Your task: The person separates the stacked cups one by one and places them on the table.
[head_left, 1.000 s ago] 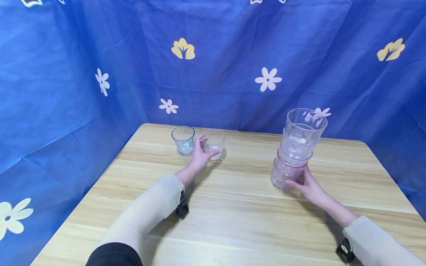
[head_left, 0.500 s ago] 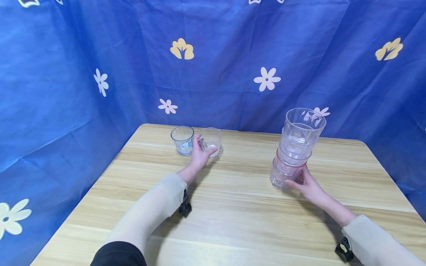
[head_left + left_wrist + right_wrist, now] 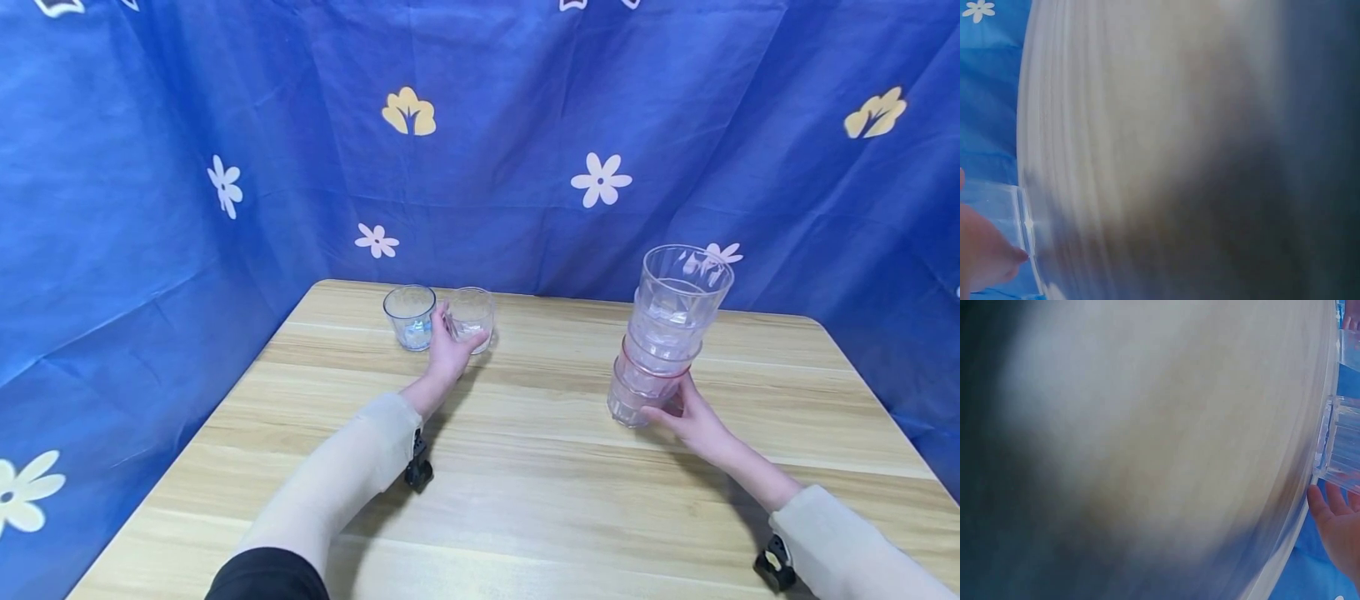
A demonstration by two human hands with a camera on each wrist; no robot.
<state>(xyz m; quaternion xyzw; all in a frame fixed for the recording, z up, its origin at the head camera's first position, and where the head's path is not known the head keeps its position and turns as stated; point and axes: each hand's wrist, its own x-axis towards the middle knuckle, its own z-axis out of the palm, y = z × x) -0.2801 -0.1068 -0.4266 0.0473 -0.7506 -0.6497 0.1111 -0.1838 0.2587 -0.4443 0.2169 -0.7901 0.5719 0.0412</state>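
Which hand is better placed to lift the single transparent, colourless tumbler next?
Probably the left hand, because it holds that tumbler; the right hand is away at the tall, transparent, red-ringed tumbler stack.

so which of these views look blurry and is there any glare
Head: mostly sharp, pale glare on the near tabletop. Left wrist: tabletop heavily blurred, darkening rightward, the clear glass crisper. Right wrist: similar blur, darkening leftward, the stacked glasses crisper, tabletop edge bowed.
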